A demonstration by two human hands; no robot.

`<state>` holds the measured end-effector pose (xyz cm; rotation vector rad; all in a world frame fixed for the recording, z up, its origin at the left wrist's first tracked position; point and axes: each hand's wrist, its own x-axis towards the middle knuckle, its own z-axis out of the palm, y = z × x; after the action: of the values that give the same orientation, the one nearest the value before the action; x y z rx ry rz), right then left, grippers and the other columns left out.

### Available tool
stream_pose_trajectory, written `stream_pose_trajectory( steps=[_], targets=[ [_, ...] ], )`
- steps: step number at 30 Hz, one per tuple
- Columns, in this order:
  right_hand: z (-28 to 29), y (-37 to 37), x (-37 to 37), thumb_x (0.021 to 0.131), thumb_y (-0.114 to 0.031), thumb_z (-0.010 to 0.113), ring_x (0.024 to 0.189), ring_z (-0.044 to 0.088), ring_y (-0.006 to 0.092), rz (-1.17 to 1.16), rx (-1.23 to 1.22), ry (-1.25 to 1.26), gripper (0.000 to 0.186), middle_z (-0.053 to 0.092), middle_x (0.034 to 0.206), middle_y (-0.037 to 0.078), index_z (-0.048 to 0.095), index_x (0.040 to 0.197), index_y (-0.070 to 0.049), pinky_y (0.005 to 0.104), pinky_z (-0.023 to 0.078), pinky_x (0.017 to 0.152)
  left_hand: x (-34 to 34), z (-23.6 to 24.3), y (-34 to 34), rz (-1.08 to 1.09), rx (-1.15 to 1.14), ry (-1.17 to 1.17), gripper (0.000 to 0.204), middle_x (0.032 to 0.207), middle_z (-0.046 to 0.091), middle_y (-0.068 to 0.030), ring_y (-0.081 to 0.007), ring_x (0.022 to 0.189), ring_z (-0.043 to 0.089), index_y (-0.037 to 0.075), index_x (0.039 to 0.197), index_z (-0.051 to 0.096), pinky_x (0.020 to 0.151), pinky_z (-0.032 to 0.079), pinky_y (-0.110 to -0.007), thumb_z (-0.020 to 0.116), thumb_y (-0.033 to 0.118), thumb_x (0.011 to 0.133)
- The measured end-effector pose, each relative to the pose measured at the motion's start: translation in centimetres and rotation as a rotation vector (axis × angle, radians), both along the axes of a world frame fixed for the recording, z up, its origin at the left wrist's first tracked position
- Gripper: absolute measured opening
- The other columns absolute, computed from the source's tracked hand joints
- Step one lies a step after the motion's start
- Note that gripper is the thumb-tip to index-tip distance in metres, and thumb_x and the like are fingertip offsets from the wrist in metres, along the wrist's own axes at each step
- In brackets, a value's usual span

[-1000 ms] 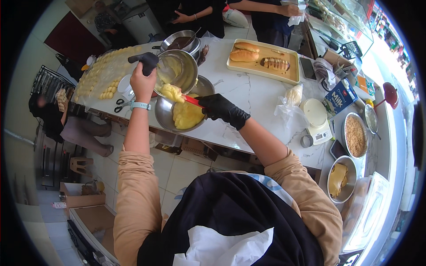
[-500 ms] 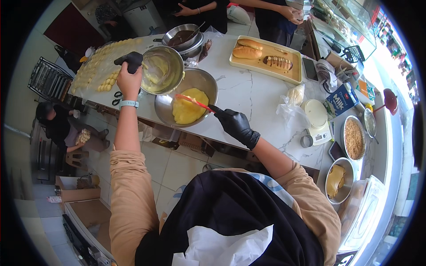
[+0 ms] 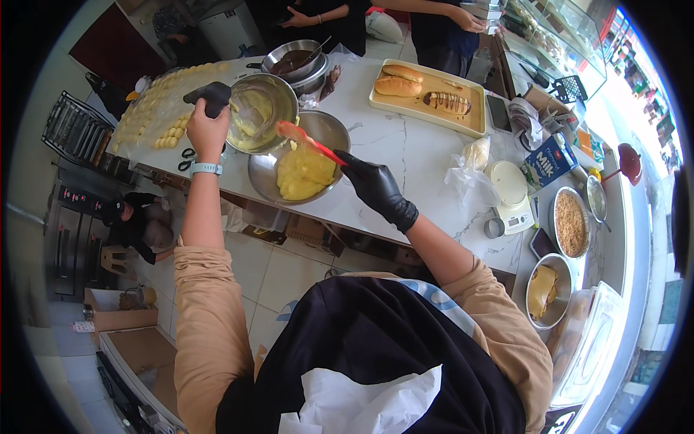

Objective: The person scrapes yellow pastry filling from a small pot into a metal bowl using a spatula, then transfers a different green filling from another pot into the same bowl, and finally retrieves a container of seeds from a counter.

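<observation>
Left hand [image 3: 208,136] grips the tilted pan [image 3: 254,119], seemingly by its black handle [image 3: 214,98]; gloved right hand [image 3: 377,189] grips a spatula [image 3: 312,143] above the bowl [image 3: 263,173] of cream [image 3: 303,179] on the counter [image 3: 396,163]; a white-lettered blue carton [image 3: 549,160] stands rightward.

Your red spatula [image 3: 312,145], raised from the yellow cream [image 3: 305,176] in the lower bowl [image 3: 335,133], has shed its thick clump. Your left hand [image 3: 207,129] has moved the tilted bowl [image 3: 288,100] toward the table's [image 3: 397,155] left end; beyond the near left corner, a co-worker [image 3: 141,230] now bends low.
</observation>
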<state>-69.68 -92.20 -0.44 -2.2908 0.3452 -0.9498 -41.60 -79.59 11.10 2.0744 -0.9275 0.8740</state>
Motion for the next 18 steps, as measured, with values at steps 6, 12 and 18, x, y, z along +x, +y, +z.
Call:
stream_pose_trajectory(
  steps=[6, 12, 18],
  targets=[
    [2.1, 1.1, 5.7, 0.082, -0.015, 0.046, 0.059, 0.055, 0.0325, -0.021, -0.018, 0.026, 0.039, 0.054, 0.068, 0.017, 0.044, 0.121, -0.016, 0.0402, 0.044, 0.051, -1.4, 0.7, -2.4, 0.041, 0.071, 0.109, 0.031, 0.076, 0.061, -0.0165, -0.0352, 0.071, 0.058, 0.008, 0.085, 0.057, 0.063, 0.046, -0.041, 0.066, 0.027, 0.062],
    [-0.8, 3.1, 3.3, 0.074, -0.004, 0.045, 0.066, 0.054, 0.0294, -0.02, -0.24, 0.202, 0.056, 0.05, 0.077, 0.016, 0.032, 0.129, -0.011, 0.0379, 0.044, 0.057, -0.6, 0.6, -2.3, 0.09, 0.119, 0.108, 0.035, 0.079, 0.061, -0.0173, -0.0358, 0.074, 0.058, 0.008, 0.088, 0.057, 0.065, 0.046, -0.041, 0.067, 0.028, 0.061],
    [-0.6, 2.7, -1.1, 0.075, -0.003, 0.045, 0.063, 0.052, 0.0279, 0.004, -0.223, 0.285, 0.055, 0.049, 0.075, 0.015, 0.034, 0.128, -0.011, 0.0376, 0.043, 0.059, 1.2, 0.2, -0.6, 0.157, 0.095, 0.153, 0.04, 0.084, 0.061, -0.0181, -0.0364, 0.078, 0.058, 0.007, 0.093, 0.058, 0.068, 0.046, -0.041, 0.067, 0.03, 0.061]
  ],
)
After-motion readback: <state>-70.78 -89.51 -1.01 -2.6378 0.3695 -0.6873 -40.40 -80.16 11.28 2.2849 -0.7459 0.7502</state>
